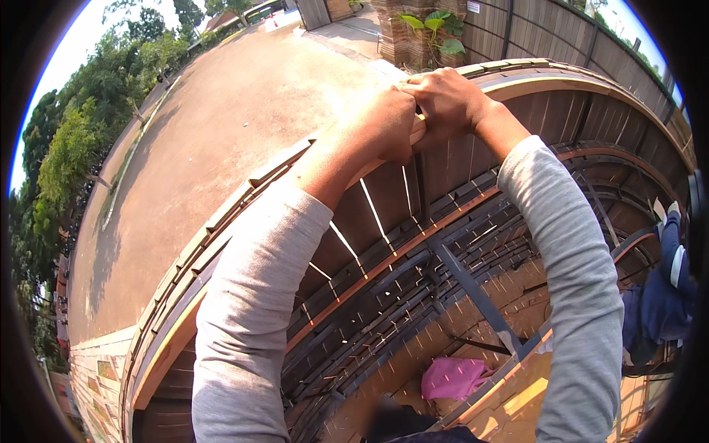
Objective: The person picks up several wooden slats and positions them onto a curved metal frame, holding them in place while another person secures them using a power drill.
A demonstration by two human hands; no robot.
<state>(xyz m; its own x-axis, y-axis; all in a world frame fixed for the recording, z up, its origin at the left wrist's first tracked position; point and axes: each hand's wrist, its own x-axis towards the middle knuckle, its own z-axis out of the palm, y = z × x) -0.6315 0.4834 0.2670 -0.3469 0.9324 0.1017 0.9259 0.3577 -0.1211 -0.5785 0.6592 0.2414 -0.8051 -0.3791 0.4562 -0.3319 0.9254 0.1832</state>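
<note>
Both hands up on the top rail (347, 159) of a wooden slat gate (384, 221), gripping it from my side.

- My left hand (384, 122): fingers curled shut over the rail's top edge, knuckles facing me, wrist bent up from the grey sleeve (251, 310).
- My right hand (443, 100): also clamped closed over the same rail, just beside the left; the 2 hands touch at the knuckles.
- The rail runs under both palms, from lower left up to upper right in a bent arc. It sits at the far end of my arms, above the rest of the gate.
- Gate: dark vertical slats with thin gaps of light between them, a reddish horizontal brace (413, 240) lower down, and a grey metal diagonal bar (473, 292) crossing the back face below my hands.
- Below the gate on my side: paved brick ground (413, 347), with a pink cloth (452, 378) lying on it between my forearms, well apart from both hands.
- Far right edge: a leg in blue trousers and a shoe (673, 269); can't tell whose it is.
- Beyond the gate: a bare dirt road (221, 148), trees (66, 155) along its left side, a leafy plant (436, 29) by a brick pillar just past my right hand, wooden fence (561, 37) to the upper right.
</note>
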